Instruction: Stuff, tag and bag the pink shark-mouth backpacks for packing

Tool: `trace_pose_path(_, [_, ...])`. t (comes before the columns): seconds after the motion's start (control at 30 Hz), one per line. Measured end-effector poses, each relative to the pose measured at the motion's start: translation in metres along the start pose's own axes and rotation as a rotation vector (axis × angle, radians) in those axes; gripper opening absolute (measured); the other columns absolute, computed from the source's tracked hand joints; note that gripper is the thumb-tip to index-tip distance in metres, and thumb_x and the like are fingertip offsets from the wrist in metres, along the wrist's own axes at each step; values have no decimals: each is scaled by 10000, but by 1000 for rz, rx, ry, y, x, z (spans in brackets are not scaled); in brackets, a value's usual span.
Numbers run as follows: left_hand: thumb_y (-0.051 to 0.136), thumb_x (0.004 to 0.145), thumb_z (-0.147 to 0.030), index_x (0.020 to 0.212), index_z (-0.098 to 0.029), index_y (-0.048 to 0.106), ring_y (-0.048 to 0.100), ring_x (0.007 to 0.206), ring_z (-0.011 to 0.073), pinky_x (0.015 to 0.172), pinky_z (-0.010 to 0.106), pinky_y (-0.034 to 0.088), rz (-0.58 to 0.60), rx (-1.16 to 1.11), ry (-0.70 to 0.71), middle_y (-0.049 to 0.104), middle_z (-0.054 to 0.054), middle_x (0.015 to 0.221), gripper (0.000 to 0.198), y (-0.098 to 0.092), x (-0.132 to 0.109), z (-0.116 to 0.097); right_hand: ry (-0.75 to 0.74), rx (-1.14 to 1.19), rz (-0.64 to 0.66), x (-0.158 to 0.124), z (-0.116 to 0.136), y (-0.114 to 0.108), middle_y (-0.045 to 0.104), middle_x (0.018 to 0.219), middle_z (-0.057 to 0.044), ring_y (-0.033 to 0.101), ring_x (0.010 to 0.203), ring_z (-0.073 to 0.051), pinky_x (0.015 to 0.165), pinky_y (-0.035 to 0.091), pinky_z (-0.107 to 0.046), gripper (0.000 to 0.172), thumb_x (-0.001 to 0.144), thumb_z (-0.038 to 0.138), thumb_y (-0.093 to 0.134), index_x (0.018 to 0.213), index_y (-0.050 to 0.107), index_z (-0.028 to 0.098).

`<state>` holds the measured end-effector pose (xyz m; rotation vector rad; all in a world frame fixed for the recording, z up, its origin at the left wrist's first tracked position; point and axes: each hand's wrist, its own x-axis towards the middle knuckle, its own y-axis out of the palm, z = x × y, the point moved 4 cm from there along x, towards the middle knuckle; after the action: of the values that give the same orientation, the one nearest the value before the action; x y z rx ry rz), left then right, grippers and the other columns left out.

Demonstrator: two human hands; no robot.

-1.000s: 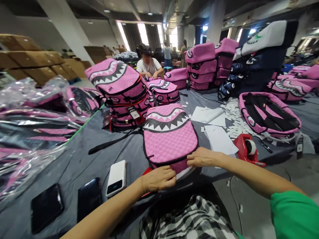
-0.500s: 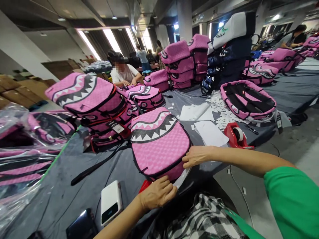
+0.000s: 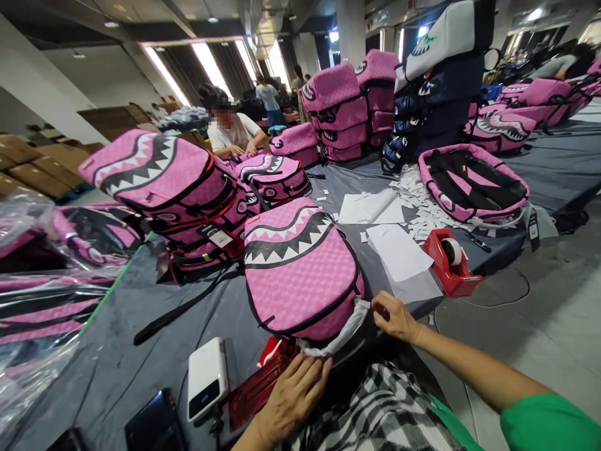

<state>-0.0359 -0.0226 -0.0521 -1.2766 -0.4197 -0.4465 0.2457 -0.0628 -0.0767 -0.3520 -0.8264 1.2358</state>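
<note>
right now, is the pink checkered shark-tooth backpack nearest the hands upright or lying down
Lying down: the backpack rests with its black-and-white toothed front panel facing up.

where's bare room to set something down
Grey cloth-covered table shows bare between the black fabric strap and the white boxy device. A narrow strip runs between the pink checkered backpack and the white paper sheets. The table's right is crowded with small white scraps and the red plastic tape dispenser, the backpack's near edge with the left hand.
</note>
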Motion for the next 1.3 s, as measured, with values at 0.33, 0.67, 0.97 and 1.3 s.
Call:
trace_pose_path(0.33, [314, 1027, -398, 870, -169, 645, 694, 677, 188, 622, 255, 490, 501, -672, -770, 701, 62, 729, 433, 54, 71, 36, 382, 479, -335, 16, 4, 39, 474, 713, 35, 491, 656, -141, 630, 436, -259, 368, 908, 585, 478, 816, 464, 229])
trace_pose_path(0.67, [409, 935, -541, 830, -175, 632, 715, 679, 206, 623, 259, 478, 603, -964, -1021, 757, 70, 805, 441, 56, 64, 25, 426, 389, -373, 29, -6, 54, 453, 679, 42, 461, 599, -142, 591, 449, -264, 270, 983, 444, 350, 797, 379, 251])
trace_pose_path(0.97, [555, 953, -327, 887, -188, 676, 665, 595, 156, 543, 221, 370, 464, -424, -641, 691, 1, 661, 196, 66, 63, 23, -683, -339, 351, 35, 58, 13, 698, 901, -69, 626, 835, -180, 798, 426, -325, 213, 962, 346, 577, 1081, 590, 169])
trace_pose_path(1.3, [471, 964, -81, 1296, -221, 610, 650, 991, 196, 925, 352, 512, -175, 108, -301, 715, 88, 1019, 386, 19, -13, 32, -837, -654, 348, 49, 47, 27, 659, 742, -32, 561, 675, -168, 649, 327, -324, 142, 902, 315, 615, 911, 607, 173])
